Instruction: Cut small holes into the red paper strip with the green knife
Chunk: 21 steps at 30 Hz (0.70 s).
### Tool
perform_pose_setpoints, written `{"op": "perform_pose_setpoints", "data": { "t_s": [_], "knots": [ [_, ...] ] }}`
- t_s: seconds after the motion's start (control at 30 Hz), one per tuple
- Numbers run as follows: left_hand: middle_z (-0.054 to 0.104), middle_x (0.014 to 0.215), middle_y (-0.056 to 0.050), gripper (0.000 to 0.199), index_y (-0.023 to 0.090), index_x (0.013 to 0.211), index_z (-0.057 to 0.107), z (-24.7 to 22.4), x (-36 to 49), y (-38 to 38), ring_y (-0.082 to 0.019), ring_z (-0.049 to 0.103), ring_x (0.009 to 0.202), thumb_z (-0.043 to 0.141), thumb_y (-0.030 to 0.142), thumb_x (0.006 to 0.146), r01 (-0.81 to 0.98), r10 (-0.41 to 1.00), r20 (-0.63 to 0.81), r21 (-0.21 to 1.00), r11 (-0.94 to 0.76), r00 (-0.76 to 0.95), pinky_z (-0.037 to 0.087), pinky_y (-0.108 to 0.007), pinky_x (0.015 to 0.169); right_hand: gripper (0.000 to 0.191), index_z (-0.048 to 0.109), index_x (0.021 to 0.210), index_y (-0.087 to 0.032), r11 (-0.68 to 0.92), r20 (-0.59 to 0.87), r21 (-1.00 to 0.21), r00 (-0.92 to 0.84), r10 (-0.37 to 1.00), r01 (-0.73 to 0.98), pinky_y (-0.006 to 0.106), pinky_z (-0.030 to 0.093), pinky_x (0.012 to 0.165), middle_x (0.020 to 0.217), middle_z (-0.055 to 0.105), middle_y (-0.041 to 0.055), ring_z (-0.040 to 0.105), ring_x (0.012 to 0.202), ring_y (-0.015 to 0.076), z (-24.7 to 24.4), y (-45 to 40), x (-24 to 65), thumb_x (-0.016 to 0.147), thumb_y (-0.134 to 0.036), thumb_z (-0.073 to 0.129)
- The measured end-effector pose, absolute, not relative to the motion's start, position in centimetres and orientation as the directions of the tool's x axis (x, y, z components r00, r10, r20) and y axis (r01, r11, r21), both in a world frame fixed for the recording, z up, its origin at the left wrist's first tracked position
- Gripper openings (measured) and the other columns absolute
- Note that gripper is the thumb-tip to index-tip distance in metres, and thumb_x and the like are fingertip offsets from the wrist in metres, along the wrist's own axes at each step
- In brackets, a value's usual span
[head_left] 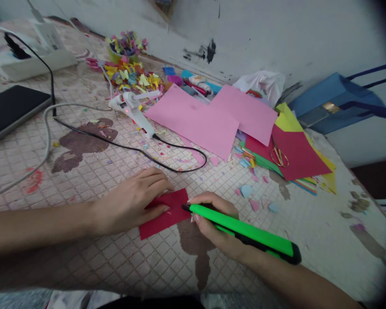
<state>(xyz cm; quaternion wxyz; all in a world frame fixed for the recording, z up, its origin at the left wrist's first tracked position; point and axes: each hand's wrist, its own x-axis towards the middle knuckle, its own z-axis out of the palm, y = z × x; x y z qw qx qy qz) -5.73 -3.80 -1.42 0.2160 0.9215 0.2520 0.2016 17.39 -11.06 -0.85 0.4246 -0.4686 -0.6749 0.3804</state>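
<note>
A small red paper piece (164,219) lies on the patterned tablecloth, with a short pale curved mark on it. My left hand (138,197) rests over its left part, fingers spread and the thumb lying on the paper. In my right hand (215,214) is a bright green tool with black ends (244,225), gripped between thumb and fingers. Its dark tip is over the right edge of the red paper. Whether the tip touches the paper is hard to tell.
Behind lie a white glue gun (133,113) with a looping black cable, pink sheets (196,120), a red sheet (302,154), gold scissors (279,156), and paper scraps. A power strip (35,64) and black device (16,107) are left; a blue bag (334,103) is right.
</note>
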Motion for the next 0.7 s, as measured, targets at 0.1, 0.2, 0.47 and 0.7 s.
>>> {"op": "perform_pose_setpoints", "data": {
  "t_s": [0.1,0.2,0.47,0.7],
  "knots": [
    [0.063,0.102,-0.007,0.022,0.018,0.113,0.058,-1.5,-6.1,-3.3,-0.022,0.058,0.099,0.051,0.017,0.092,0.356,0.555,0.245,0.553,-0.753,0.794,0.049,-0.036,0.089,0.019,0.069,0.099,-0.022,0.269,0.212,-0.912,-0.204,0.956,0.310,0.024,0.053,0.061,0.078,0.070,-0.0004,0.066,0.066,0.0124,-1.0,-11.0,17.5,0.083,-0.014,0.062],
    [0.062,0.094,-0.003,0.037,0.021,0.122,0.054,-1.5,-6.6,-2.8,-0.022,0.058,0.101,0.062,0.022,0.086,0.321,0.534,0.186,0.623,-0.713,0.825,0.049,-0.035,0.090,0.018,0.070,0.098,-0.022,0.265,0.207,-0.909,-0.204,0.957,0.321,0.024,0.053,0.061,0.078,0.071,0.0000,0.066,0.066,0.0125,-1.1,-10.9,17.5,0.083,-0.016,0.062],
    [0.062,0.115,-0.004,0.080,0.026,0.137,0.046,-0.6,-7.5,-1.9,-0.027,0.054,0.117,0.078,0.017,0.064,0.259,0.398,0.074,0.649,-0.715,0.914,0.045,-0.037,0.101,0.023,0.070,0.099,-0.022,0.279,0.201,-0.892,-0.240,0.950,0.356,0.024,0.054,0.061,0.083,0.073,0.0009,0.066,0.066,0.0128,-1.1,-10.7,17.2,0.081,-0.012,0.062],
    [0.062,0.124,-0.007,0.079,0.024,0.133,0.051,-1.1,-7.6,-1.6,-0.029,0.053,0.120,0.085,0.026,0.062,0.182,0.326,0.151,0.583,-0.792,0.933,0.044,-0.038,0.102,0.021,0.070,0.098,-0.021,0.284,0.206,-0.892,-0.243,0.948,0.352,0.023,0.053,0.061,0.081,0.072,0.0002,0.066,0.067,0.0118,-0.6,-10.6,17.2,0.081,-0.011,0.062]
  ]
}}
